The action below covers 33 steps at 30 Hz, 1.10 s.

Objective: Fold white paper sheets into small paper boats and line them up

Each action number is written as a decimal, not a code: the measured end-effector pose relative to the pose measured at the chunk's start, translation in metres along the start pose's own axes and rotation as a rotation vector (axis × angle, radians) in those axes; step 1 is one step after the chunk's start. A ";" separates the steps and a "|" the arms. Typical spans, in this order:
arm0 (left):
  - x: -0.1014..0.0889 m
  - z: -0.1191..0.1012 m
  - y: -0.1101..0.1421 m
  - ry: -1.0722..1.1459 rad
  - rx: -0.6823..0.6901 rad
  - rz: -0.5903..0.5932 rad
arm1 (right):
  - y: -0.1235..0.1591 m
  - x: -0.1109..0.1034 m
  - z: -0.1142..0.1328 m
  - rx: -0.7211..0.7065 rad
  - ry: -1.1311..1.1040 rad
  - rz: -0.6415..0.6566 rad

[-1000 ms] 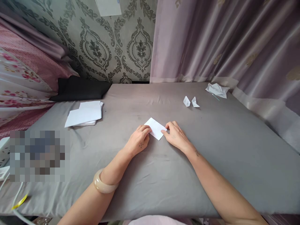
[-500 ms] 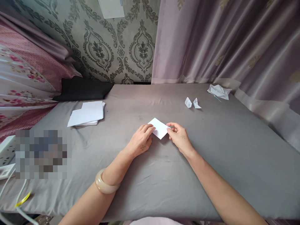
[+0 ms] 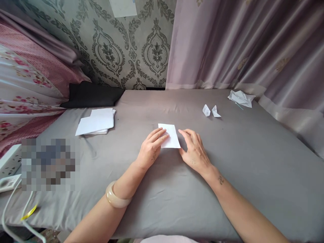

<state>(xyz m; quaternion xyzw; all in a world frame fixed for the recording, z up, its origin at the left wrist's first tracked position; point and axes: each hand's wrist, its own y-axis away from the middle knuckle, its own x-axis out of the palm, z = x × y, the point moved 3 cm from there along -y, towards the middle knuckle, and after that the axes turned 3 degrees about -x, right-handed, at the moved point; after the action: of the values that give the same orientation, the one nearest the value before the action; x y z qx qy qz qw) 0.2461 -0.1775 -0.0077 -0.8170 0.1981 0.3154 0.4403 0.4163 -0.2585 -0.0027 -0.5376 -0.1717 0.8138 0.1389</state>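
Note:
A small folded piece of white paper (image 3: 171,140) is in front of me at the middle of the cloth-covered surface, its straight edges facing me and away. My left hand (image 3: 151,146) holds it by its left side, fingers stretched across the top; the thumb is hidden. Just right of the paper, my right hand (image 3: 194,148) is open, with thumb and fingers apart. Its thumb is close to the paper's near right corner; whether they touch I cannot tell.
Two small folded paper pieces (image 3: 206,110) stand at the back right, with a heap of folded paper (image 3: 241,98) beyond. A stack of white sheets (image 3: 96,122) lies left, before a black cloth (image 3: 93,95). A power strip (image 3: 10,160) with cables is at the left edge.
The paper has turned from a diamond position to lie nearly square to me. My right hand has let go of its right corner and opened; my left fingers have straightened over it.

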 end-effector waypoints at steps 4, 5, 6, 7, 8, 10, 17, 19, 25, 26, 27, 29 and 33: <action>0.012 0.006 0.004 0.186 -0.017 0.030 | -0.002 0.007 -0.002 -0.185 0.124 -0.039; 0.017 0.009 0.005 0.202 -0.022 0.073 | -0.003 0.009 -0.002 -0.217 0.142 -0.024; 0.021 0.011 0.006 0.198 -0.024 0.124 | -0.002 0.012 -0.003 -0.244 0.156 0.002; 0.025 0.012 0.008 0.178 -0.022 0.176 | -0.002 0.015 -0.005 -0.266 0.169 0.035; 0.027 0.013 0.009 0.143 -0.019 0.219 | -0.001 0.017 -0.006 -0.283 0.177 0.071; 0.029 0.013 0.009 0.056 -0.017 0.266 | 0.001 0.020 -0.009 -0.299 0.174 0.129; 0.023 0.006 0.006 -0.103 0.010 0.308 | 0.005 0.022 -0.014 -0.288 0.067 0.223; 0.022 0.004 0.006 -0.155 0.025 0.334 | 0.006 0.019 -0.011 -0.300 0.082 0.242; 0.016 -0.012 0.011 -0.206 0.016 0.399 | 0.009 0.004 -0.002 -0.307 0.046 0.297; 0.015 -0.014 0.012 -0.193 -0.002 0.388 | 0.010 0.002 -0.001 -0.298 0.025 0.310; 0.014 -0.015 0.013 -0.173 -0.025 0.364 | 0.010 0.000 -0.001 -0.284 0.002 0.324; 0.014 -0.014 0.016 -0.119 -0.094 0.288 | 0.008 -0.001 -0.003 -0.242 -0.049 0.335; 0.017 -0.006 0.016 -0.027 -0.365 0.191 | 0.002 0.005 -0.013 -0.091 -0.168 0.291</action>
<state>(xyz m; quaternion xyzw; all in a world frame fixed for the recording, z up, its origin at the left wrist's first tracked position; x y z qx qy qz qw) 0.2509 -0.1915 -0.0268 -0.8564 0.2081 0.3973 0.2556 0.4265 -0.2559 -0.0127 -0.4927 -0.1400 0.8586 -0.0196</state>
